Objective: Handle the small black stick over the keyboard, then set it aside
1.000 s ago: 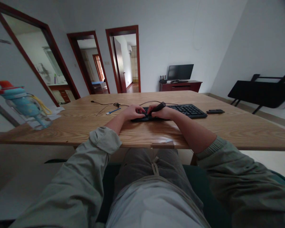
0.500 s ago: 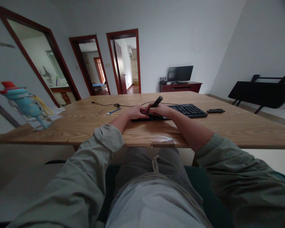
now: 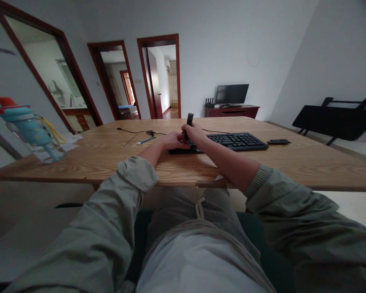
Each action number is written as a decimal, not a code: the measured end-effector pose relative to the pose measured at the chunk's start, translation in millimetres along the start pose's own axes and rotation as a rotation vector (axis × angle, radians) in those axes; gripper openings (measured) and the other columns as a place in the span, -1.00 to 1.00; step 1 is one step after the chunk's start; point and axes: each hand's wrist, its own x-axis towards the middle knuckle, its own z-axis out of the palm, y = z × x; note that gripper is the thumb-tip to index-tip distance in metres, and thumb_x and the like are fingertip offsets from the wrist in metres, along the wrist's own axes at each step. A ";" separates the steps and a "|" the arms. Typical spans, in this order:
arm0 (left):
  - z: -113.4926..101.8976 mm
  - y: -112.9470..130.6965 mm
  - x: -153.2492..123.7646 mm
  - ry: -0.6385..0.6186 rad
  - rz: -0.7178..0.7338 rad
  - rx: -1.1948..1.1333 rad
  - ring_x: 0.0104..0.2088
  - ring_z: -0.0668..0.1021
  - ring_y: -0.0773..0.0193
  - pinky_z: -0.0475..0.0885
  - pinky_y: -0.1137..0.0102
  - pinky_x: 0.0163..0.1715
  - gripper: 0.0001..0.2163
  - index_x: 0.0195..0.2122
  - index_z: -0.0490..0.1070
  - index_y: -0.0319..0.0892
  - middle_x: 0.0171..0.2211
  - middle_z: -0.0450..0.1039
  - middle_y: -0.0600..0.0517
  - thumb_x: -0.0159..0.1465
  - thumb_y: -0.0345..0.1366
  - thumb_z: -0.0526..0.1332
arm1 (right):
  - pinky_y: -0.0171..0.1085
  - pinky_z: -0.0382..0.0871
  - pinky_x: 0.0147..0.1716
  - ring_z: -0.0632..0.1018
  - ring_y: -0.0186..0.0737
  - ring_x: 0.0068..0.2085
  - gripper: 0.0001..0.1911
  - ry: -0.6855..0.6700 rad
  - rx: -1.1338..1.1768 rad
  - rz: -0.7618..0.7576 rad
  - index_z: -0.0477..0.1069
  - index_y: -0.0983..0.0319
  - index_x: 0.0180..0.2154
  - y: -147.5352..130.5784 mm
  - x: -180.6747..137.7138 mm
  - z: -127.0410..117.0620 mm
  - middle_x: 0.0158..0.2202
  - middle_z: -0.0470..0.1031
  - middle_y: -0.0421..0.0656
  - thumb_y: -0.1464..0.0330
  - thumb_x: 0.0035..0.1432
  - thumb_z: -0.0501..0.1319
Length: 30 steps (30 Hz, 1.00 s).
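Note:
A black keyboard [image 3: 239, 141] lies on the wooden table [image 3: 134, 162] in front of me. My right hand [image 3: 195, 133] is closed around a slim black-handled tool [image 3: 190, 119], which stands nearly upright over the keyboard's left part. The tool's lower end is hidden by my fingers, so its kind cannot be made out. My left hand [image 3: 172, 141] rests at the keyboard's left end with curled fingers, close to the foot of the tool. Whatever those fingers hold is hidden. A small blue brush-like tool with a white end [image 3: 146, 141] lies left of my left hand.
A thin black cable [image 3: 134, 132] runs behind the keyboard. To its right lies a flat black object [image 3: 279, 142]. A blue robot-shaped figure with a red hat [image 3: 30, 128] stands at the table's left, by some papers [image 3: 71, 140].
My right hand has moved left along the keyboard with the black-handled tool, which has turned from leaning right to nearly upright. My left hand has stayed about in place.

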 end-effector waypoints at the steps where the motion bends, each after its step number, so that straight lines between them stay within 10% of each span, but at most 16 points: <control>1: -4.0 -1.3 -1.7 -0.014 0.005 -0.005 -0.40 0.47 0.28 0.36 0.37 -0.32 -0.62 -0.31 0.56 -0.26 -0.41 0.53 0.03 0.01 -0.04 0.39 | -0.33 0.23 -0.53 0.37 -0.31 -0.52 -0.85 0.007 0.033 -0.009 0.26 0.22 -0.51 1.8 -0.5 3.0 -0.57 0.34 -0.20 0.32 0.06 0.09; 9: -38.5 -27.6 -12.0 0.114 -0.064 0.010 -0.25 0.56 0.20 0.43 0.35 -0.18 -0.69 -0.21 0.58 -0.22 -0.25 0.59 -0.04 0.06 -0.16 0.32 | -0.35 0.26 -0.51 0.37 -0.35 -0.55 -0.82 0.026 0.138 -0.026 0.23 0.19 -0.52 10.2 -2.0 15.0 -0.60 0.27 -0.27 0.30 0.08 0.13; 30: -21.9 -24.3 -3.0 0.285 -0.032 0.091 -0.41 0.45 0.26 0.30 0.38 -0.34 -0.70 -0.39 0.55 -0.28 -0.46 0.50 0.02 0.12 -0.14 0.16 | -0.31 0.08 -0.52 0.29 -0.30 -0.51 -0.72 0.198 -0.210 -0.103 0.21 0.21 -0.59 8.0 4.2 37.0 -0.59 0.26 -0.21 0.32 0.16 0.04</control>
